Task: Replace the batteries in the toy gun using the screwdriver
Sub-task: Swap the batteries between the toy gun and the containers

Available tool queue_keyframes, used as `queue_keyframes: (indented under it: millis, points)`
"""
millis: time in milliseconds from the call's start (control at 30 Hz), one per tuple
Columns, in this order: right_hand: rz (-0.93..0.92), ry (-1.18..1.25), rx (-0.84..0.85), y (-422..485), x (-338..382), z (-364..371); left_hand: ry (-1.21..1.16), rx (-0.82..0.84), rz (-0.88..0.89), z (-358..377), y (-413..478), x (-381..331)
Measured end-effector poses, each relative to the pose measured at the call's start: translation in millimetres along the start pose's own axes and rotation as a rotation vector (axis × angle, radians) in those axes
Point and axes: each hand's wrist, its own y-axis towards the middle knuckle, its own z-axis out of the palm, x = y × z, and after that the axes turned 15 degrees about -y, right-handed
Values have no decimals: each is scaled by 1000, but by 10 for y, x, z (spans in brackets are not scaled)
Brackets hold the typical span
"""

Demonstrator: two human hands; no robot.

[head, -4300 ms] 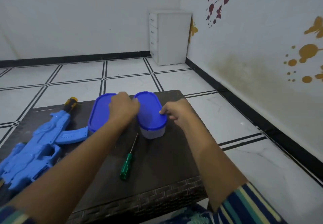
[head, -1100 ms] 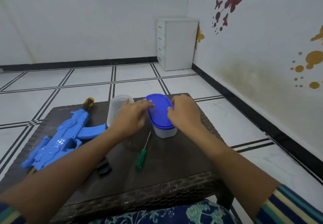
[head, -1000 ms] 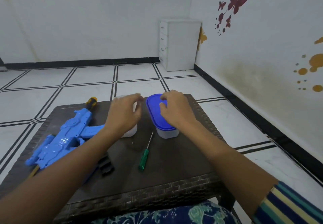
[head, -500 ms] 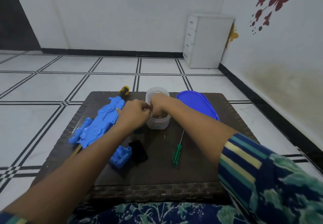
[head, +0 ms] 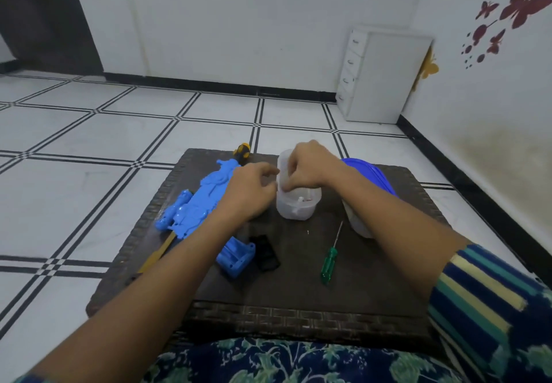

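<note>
1. The right hand (head: pixel 304 167) is dipping curled fingers into the open translucent plastic tub (head: pixel 295 207); whether it is gripping anything, I cannot tell.
2. The left hand (head: pixel 249 192) is hovering just beside the tub, loosely curled and empty.
3. The blue plastic toy gun (head: pixel 206 200) is lying on the left of the dark woven counter (head: pixel 298 308), and the green-handled screwdriver (head: pixel 328 264) is lying right of centre.

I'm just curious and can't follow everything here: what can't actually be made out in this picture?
All in the head view:
- What the right hand pinches, if anything, inside the clear tub: its own fingers cover it.
- Bits in the tub: too small to name.
- Left hand: palm turned away, any hold unseen.
- Toy gun: part hidden behind the left forearm.
</note>
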Motion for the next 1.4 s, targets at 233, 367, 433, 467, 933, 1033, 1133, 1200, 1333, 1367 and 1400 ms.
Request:
queue_keyframes:
  millis: [233, 367, 433, 467, 933, 1033, 1133, 1200, 1333, 1367, 1400]
  points:
    - [200, 902, 107, -541, 277, -66, -96, 62, 192, -293, -342, -97]
    - [204, 1378, 258, -835, 406, 179, -287, 93, 26, -514, -525, 78]
    - [189, 1352, 207, -945, 505, 303, -250, 105, 1, -552, -623, 165]
    - [180, 1258, 154, -976, 558, 343, -170, 108, 10, -552, -673, 210]
    - [-31, 322, -84, -913, 1131, 486, 248, -116, 77, -674, -752, 708]
    - [12, 283, -107, -883, 1104, 421, 232, -136, 92, -680, -731, 732]
    - [-28, 325, -20, -908, 1085, 385, 245, -138, 93, -671, -731, 760]
    - [-57, 342, 34, -932, 1120, 408, 260, -127, 84, -656, -724, 777]
    - [-56, 325, 12, -906, 1158, 474, 287, -109, 75, -627, -742, 779]
    - [-66, 320, 28, -891, 1156, 493, 298, -111, 67, -627, -747, 766]
    - [-76, 321, 56, -874, 1150, 514, 308, -111, 59, -629, -749, 755]
